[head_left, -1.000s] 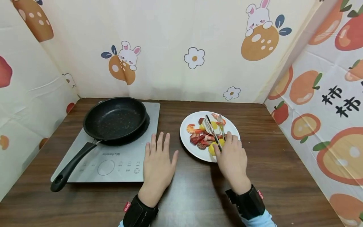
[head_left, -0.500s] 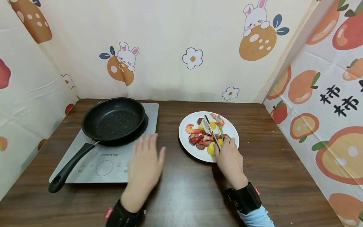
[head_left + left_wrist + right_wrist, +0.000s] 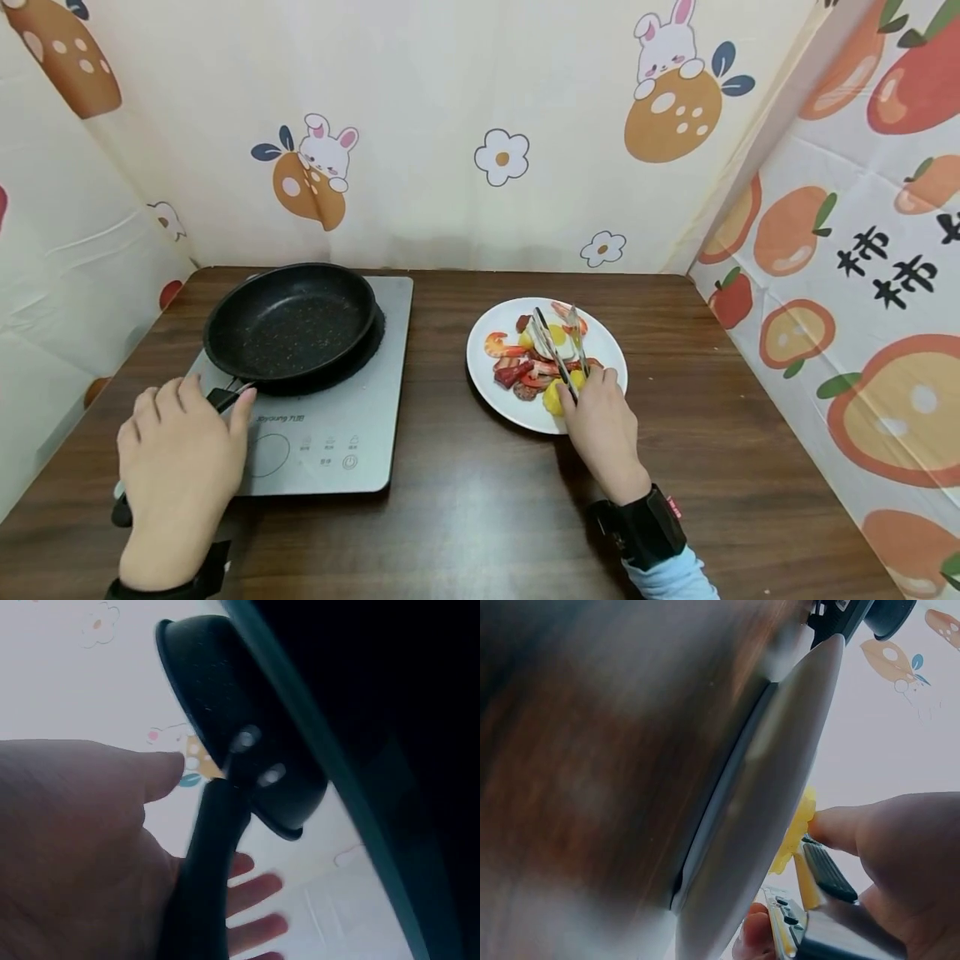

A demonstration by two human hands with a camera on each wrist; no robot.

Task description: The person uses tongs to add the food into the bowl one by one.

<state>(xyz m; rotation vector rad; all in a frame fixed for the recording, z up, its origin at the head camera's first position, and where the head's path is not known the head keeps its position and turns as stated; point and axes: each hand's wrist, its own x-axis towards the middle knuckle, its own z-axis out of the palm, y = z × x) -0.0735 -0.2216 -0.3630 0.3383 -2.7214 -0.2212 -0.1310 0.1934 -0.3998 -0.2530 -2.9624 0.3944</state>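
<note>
1. My left hand [image 3: 176, 454] lies over the pan's handle [image 3: 225, 398] at the near left of the table [image 3: 480, 517]. The fingers are spread and only loosely bent over it; the left wrist view shows the handle [image 3: 206, 870] running across my palm with the fingertips [image 3: 255, 889] still straight beyond it, not wrapped round.
2. The pan [image 3: 291, 327] is black and sits on the grey cooktop [image 3: 330, 433], with its handle pointing toward me and to the left.
3. My right hand [image 3: 600, 429] grips the near end of the metal tongs [image 3: 558, 346], thumb and fingers pinching the arms together.
4. The tongs lie across the white plate [image 3: 487, 387], tips toward the far rim.
5. The plate stands right of the cooktop, apart from it, and holds mixed food [image 3: 525, 367]: shrimp, red slices, yellow pieces.
6. In the right wrist view my fingertips [image 3: 832, 829] sit just beside a yellow piece [image 3: 795, 832] at the plate's edge [image 3: 780, 765].
</note>
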